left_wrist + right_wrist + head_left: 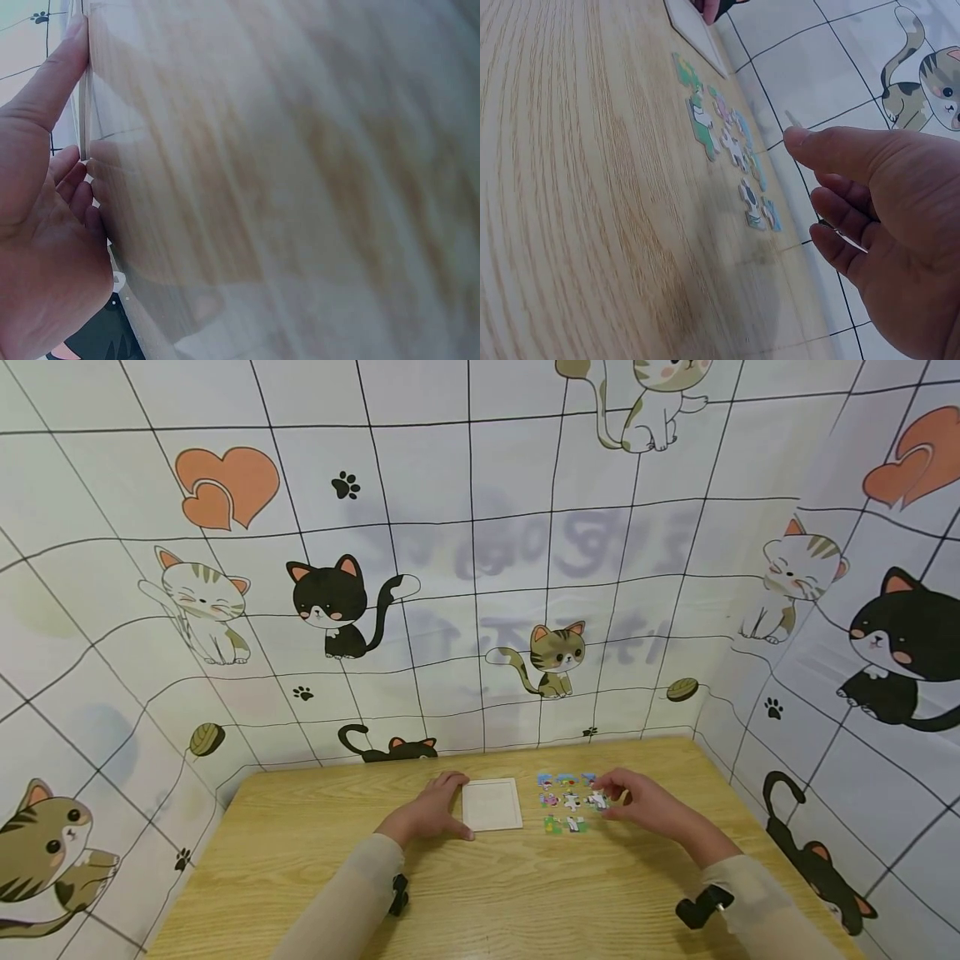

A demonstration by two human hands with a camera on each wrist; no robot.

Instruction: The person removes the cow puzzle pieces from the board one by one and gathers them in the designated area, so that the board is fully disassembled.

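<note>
At the left side of a pale, square puzzle tray [492,804], my left hand [433,808] spreads its thumb and fingers against the edge. In the left wrist view, the thumb [58,82] presses along that edge. My right hand [643,806] hovers at the right side of several colourful jigsaw pieces [572,802]. A thin pale edge [793,119] shows at its thumb tip in the right wrist view, looking like a jigsaw piece pinched there edge-on; its face is hidden. The other fingers [844,217] are loosely bent below the thumb.
The wooden table [480,893] runs back to a wall cloth [420,710] printed with cats and grid lines, which also stands at both sides. Loose jigsaw pieces lie in rows right of the tray, including a green one [684,69] nearest it.
</note>
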